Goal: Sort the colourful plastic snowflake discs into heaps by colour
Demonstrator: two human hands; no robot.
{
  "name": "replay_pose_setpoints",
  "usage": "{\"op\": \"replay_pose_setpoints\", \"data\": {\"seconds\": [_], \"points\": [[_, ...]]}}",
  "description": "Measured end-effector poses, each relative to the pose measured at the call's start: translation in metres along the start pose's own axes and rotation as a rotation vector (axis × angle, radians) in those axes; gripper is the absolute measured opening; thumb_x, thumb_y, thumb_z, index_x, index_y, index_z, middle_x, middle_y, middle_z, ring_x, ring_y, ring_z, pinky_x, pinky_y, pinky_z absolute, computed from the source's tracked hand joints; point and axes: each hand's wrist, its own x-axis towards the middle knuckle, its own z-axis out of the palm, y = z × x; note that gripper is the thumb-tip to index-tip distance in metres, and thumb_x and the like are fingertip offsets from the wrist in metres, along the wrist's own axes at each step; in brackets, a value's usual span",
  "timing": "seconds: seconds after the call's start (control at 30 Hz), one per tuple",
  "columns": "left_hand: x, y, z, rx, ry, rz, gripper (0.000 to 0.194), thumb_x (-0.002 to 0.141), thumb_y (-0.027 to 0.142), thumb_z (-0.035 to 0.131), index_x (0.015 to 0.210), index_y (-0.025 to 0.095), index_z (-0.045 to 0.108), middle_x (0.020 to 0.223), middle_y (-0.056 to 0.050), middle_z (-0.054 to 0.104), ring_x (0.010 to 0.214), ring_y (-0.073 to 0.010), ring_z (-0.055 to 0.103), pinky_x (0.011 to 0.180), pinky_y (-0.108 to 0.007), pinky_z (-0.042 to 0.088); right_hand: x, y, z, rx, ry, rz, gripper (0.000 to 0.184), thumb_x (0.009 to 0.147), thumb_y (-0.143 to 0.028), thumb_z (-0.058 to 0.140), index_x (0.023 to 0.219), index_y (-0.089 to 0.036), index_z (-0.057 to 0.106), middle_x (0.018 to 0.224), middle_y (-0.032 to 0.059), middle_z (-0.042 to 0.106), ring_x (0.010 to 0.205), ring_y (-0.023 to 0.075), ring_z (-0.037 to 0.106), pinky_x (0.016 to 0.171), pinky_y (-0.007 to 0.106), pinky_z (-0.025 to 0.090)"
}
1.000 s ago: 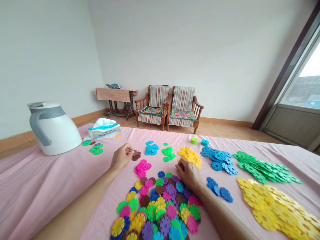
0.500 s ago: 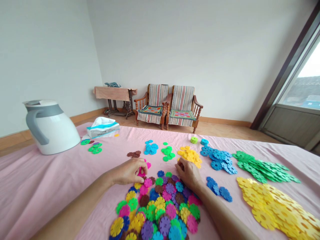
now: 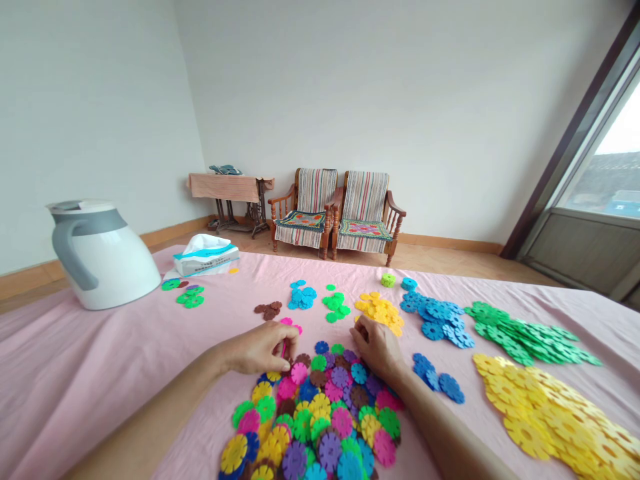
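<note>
My left hand [image 3: 257,349] pinches a pink plastic snowflake disc [image 3: 283,348], held on edge just above the top of a mixed pile of multicoloured discs [image 3: 315,413]. A few pink discs [image 3: 290,324] lie just beyond that hand, and brown ones [image 3: 267,310] sit further left. My right hand [image 3: 377,347] rests curled on the pile's upper right edge, next to a yellow group [image 3: 379,312]. Its fingertips are hidden. Sorted cyan [image 3: 301,298], green [image 3: 335,307], blue [image 3: 435,321] and large yellow [image 3: 545,407] groups lie around.
Everything lies on a wrinkled pink sheet [image 3: 100,353]. A large white and grey jug [image 3: 103,257] and a tissue packet [image 3: 206,257] stand at the far left. A big green group [image 3: 525,335] lies on the right, with a window [image 3: 600,180] beyond.
My left hand has moved nearer me from the brown discs to the pile's top edge, now with a pink disc in its fingers. The pink group has shrunk. My right hand has not moved.
</note>
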Motion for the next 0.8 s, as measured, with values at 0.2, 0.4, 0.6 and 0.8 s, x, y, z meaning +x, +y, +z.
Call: {"op": "replay_pose_setpoints", "data": {"seconds": [0.2,0.4,0.6,0.8], "points": [[0.011,-0.035,-0.006,-0.110,0.414,-0.119,0.010,0.068,0.025,0.056,0.073,0.016,0.056,0.071,-0.001,0.063,0.064,-0.0145,0.058,0.057,-0.022,0.042,0.000,0.001,0.001,0.009,-0.002,0.000,0.013,0.079,-0.023,0.047,0.067,-0.019,0.052,0.059,-0.0010,0.057,0.054,0.0110,0.049,0.051,0.021,0.028],[0.014,-0.075,-0.011,-0.092,0.790,-0.316,0.013,0.064,0.031,0.054,0.069,0.019,0.053,0.061,0.001,0.063,0.059,-0.0161,0.061,0.054,-0.023,0.043,0.000,0.000,0.000,0.010,0.000,-0.005,0.014,0.079,-0.023,0.046,0.066,-0.019,0.051,0.059,-0.0011,0.056,0.053,0.0109,0.049,0.050,0.021,0.027],[0.014,-0.080,-0.012,-0.034,0.896,-0.371,0.014,0.064,0.027,0.054,0.076,0.019,0.055,0.071,0.001,0.064,0.060,-0.0148,0.059,0.058,-0.023,0.044,0.000,-0.001,-0.001,0.003,-0.001,0.005,0.013,0.079,-0.022,0.047,0.067,-0.019,0.051,0.059,-0.0013,0.057,0.054,0.0112,0.050,0.051,0.021,0.027],[0.016,-0.036,0.000,-0.024,0.587,-0.103,0.014,0.073,0.030,0.055,0.072,0.016,0.060,0.069,-0.001,0.062,0.063,-0.0135,0.056,0.058,-0.021,0.042,0.000,-0.001,-0.001,0.008,-0.006,-0.003,0.014,0.079,-0.022,0.046,0.066,-0.019,0.051,0.059,-0.0014,0.056,0.054,0.0108,0.050,0.051,0.021,0.027]]}}
